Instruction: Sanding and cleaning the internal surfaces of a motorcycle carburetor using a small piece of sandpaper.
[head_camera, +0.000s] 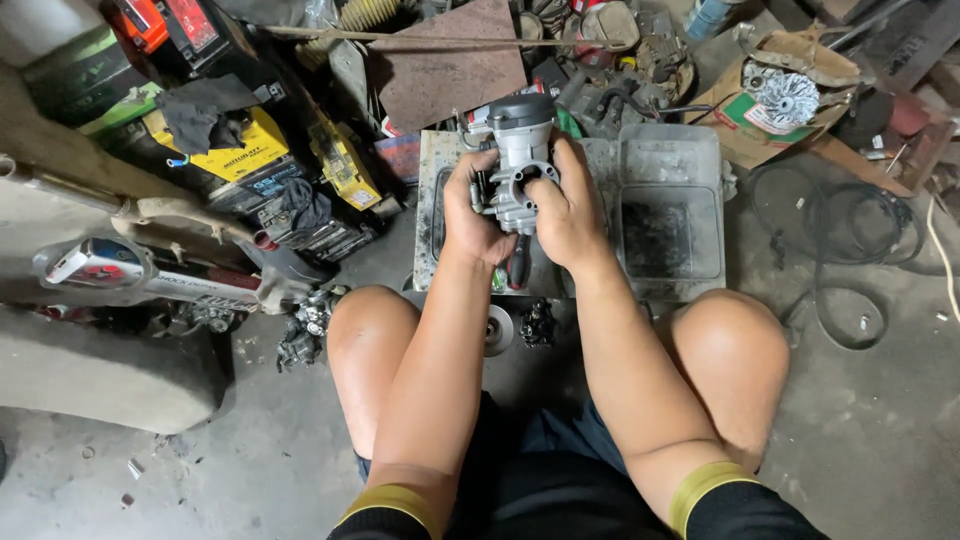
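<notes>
Gripping a grey carburetor (522, 160) from both sides, the left hand (472, 210) and right hand (566, 205) hold it in the air above the near edge of a dirty grey plastic tray (668, 160) on the concrete floor (860, 420). A red-handled screwdriver (518, 265) sits under the palms; which hand pins it I cannot tell. Likely risk: greasy fingers slipping, dropping the carburetor onto the tray's rim or the small engine parts (538, 322) between the knees.

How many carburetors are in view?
3: one grey carburetor held by both hands, left hand and right hand; two dirty ones on the floor. Clutter may hide more.
</notes>
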